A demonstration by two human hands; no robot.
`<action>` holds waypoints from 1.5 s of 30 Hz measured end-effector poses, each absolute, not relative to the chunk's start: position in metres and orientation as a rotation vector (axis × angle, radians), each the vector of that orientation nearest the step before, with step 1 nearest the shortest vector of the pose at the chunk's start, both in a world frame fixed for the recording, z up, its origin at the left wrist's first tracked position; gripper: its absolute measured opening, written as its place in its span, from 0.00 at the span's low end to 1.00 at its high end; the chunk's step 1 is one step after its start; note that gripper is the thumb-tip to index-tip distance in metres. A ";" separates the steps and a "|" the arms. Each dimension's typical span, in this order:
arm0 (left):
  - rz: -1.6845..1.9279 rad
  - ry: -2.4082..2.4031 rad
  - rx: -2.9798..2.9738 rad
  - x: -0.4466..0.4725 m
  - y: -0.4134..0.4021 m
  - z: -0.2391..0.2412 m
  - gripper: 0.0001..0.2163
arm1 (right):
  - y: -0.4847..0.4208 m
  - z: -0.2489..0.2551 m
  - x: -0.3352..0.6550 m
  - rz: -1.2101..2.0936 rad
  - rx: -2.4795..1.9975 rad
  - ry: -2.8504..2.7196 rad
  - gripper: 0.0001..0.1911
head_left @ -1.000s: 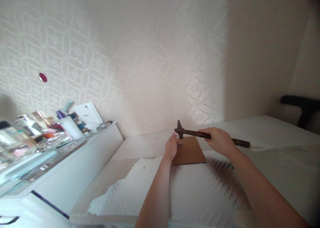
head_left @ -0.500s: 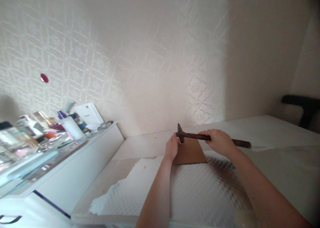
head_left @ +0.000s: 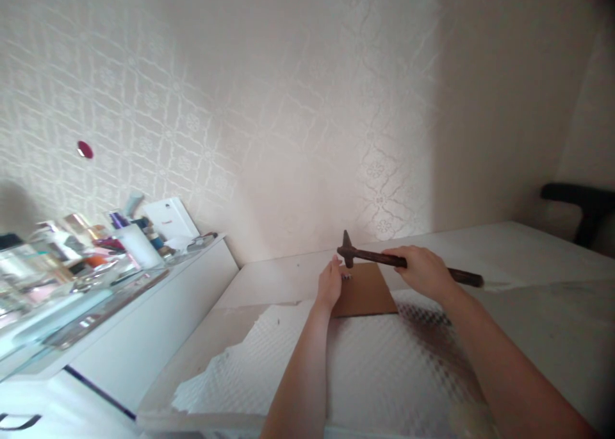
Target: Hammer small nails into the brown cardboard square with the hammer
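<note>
A hammer (head_left: pixel 375 257) with a dark head and a wooden handle is gripped in my right hand (head_left: pixel 425 272), its head held just above a flat brown board (head_left: pixel 368 295). At the board's left side is my left hand (head_left: pixel 330 285), its fingers bent and pressed together near the far left corner. A small shiny piece (head_left: pixel 346 276) shows beside those fingertips on the board; its kind is too small to make out. What the left fingers pinch is hidden. Under the board lies white textured sheeting (head_left: pixel 369 356).
The white table (head_left: pixel 480 250) runs back to a patterned wall (head_left: pixel 288 138). On the left a white dresser (head_left: pixel 144 336) is crowded with bottles, a white box (head_left: pixel 172 220) and other small items. A black chair armrest (head_left: pixel 581 198) stands at the right.
The hammer head has risen slightly off the board, uncovering more of the small shiny piece. My left hand has stayed in place.
</note>
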State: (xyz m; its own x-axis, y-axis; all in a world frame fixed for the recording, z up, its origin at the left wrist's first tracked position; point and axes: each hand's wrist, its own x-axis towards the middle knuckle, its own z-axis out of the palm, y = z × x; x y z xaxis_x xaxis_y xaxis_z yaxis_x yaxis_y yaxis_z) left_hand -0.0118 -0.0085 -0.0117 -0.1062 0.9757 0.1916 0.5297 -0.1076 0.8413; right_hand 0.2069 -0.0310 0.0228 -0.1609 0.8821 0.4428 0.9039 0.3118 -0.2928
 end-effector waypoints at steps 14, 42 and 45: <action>1.160 1.602 1.687 -0.012 -0.006 -0.014 0.26 | -0.031 0.022 0.206 -0.058 -1.562 -2.089 0.26; 1.151 1.648 1.705 -0.012 -0.005 -0.015 0.22 | -0.032 0.022 0.208 -0.040 -1.567 -2.063 0.26; 1.150 1.662 1.698 -0.013 -0.005 -0.016 0.23 | -0.032 0.022 0.208 -0.047 -1.576 -2.017 0.25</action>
State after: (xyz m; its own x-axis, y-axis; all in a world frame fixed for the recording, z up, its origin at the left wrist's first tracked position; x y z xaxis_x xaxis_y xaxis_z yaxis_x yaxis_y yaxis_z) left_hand -0.0129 -0.0052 -0.0161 -0.1002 0.9696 0.2234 0.5505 -0.1330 0.8241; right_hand 0.2079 -0.0320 0.0223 -0.1398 0.8800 0.4540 0.9003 0.3038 -0.3117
